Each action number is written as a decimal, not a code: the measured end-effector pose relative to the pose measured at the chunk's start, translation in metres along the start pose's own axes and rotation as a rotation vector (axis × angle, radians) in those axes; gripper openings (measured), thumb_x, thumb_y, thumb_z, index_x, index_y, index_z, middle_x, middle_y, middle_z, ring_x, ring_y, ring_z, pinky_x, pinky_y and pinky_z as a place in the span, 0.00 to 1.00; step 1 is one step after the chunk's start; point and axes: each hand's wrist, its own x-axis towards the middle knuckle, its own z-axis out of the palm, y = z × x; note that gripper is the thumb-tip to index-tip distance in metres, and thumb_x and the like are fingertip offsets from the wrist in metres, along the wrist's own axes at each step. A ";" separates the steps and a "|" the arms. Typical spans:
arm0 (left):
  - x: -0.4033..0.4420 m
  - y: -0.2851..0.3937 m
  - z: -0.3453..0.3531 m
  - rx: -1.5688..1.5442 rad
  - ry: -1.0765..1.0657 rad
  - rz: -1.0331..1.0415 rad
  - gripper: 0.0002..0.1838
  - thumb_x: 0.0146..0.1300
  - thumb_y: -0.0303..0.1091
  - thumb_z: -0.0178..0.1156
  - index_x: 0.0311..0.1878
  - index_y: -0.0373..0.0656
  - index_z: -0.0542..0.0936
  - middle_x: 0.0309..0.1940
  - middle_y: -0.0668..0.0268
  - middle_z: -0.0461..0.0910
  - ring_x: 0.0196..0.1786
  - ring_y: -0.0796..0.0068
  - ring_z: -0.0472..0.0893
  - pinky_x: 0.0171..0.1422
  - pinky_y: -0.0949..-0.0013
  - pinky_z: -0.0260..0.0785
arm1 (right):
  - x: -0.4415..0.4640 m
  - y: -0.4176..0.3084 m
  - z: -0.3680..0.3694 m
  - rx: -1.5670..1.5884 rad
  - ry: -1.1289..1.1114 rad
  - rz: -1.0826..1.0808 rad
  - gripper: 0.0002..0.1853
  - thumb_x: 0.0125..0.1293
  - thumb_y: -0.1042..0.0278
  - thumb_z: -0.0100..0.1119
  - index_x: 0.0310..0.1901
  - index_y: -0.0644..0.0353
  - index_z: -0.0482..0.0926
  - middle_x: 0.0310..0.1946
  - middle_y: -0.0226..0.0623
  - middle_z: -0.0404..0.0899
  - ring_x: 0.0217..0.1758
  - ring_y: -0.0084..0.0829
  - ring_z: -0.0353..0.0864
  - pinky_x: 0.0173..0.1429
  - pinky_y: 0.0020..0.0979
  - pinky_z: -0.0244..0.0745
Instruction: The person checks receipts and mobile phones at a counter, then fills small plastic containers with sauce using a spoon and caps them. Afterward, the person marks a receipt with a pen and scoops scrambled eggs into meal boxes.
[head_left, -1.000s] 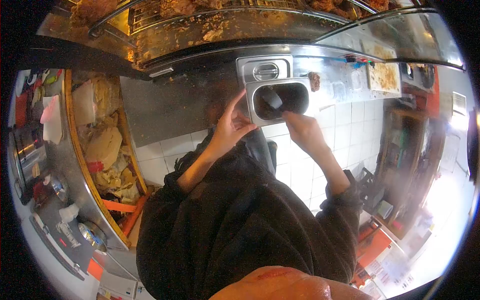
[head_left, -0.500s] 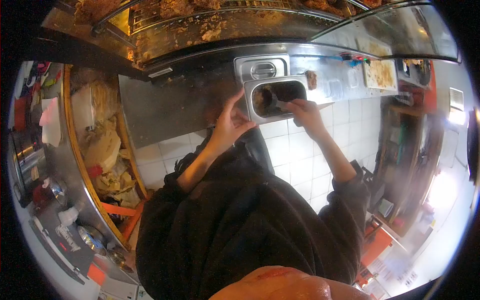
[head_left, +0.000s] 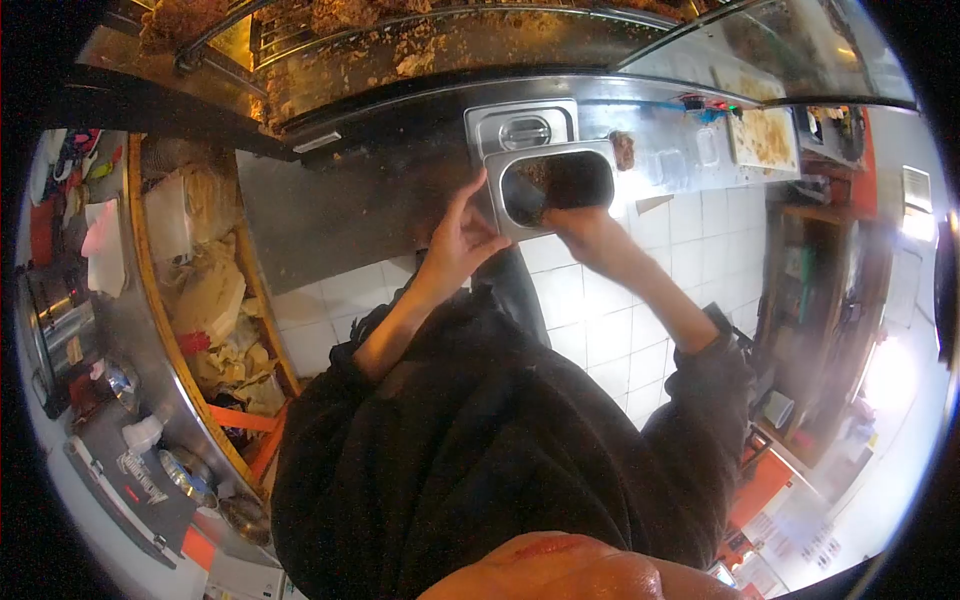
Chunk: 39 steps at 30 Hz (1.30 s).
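A rectangular metal container (head_left: 493, 192) with dark contents stands at the edge of the steel counter, its near side tipped a little toward me. My left hand (head_left: 458, 240) grips its left wall, thumb and fingers at the rim. My right hand (head_left: 592, 238) is closed at the near rim, with its fingertips dipping inside; the scoop-like tool seen there earlier is largely hidden now. Directly behind the container lies a metal lid (head_left: 523, 129) with a recessed handle. A small brown piece of food (head_left: 623, 151) sits to the right of the container.
Fried food (head_left: 345, 14) lies on racks behind glass along the top. A stained white tray (head_left: 764, 138) is on the counter at the right. On the left, an orange-edged bin (head_left: 222, 310) holds crumpled paper. White floor tiles (head_left: 610, 320) show below the counter.
My right hand has moved down and left along the container's near rim, and the tool is no longer clearly visible. My left hand keeps its hold.
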 end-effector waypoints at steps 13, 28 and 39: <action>-0.002 -0.002 0.001 -0.003 0.017 -0.007 0.47 0.53 0.18 0.65 0.73 0.54 0.51 0.31 0.66 0.74 0.40 0.76 0.79 0.51 0.70 0.76 | -0.018 -0.005 -0.007 0.527 0.232 0.477 0.11 0.65 0.67 0.59 0.40 0.68 0.81 0.25 0.40 0.81 0.25 0.26 0.76 0.31 0.29 0.71; -0.002 0.005 0.007 -0.061 0.046 0.002 0.49 0.52 0.15 0.64 0.73 0.53 0.51 0.31 0.66 0.72 0.37 0.79 0.78 0.49 0.71 0.78 | 0.000 0.021 0.002 0.111 -0.037 -0.093 0.13 0.58 0.74 0.55 0.46 0.62 0.78 0.25 0.47 0.79 0.28 0.41 0.82 0.35 0.34 0.78; -0.003 0.005 0.005 -0.009 0.028 -0.022 0.47 0.54 0.17 0.64 0.73 0.54 0.50 0.32 0.66 0.74 0.40 0.75 0.80 0.53 0.69 0.76 | -0.016 -0.009 -0.016 0.570 0.136 0.655 0.11 0.66 0.67 0.57 0.42 0.66 0.81 0.21 0.38 0.77 0.21 0.24 0.72 0.28 0.27 0.69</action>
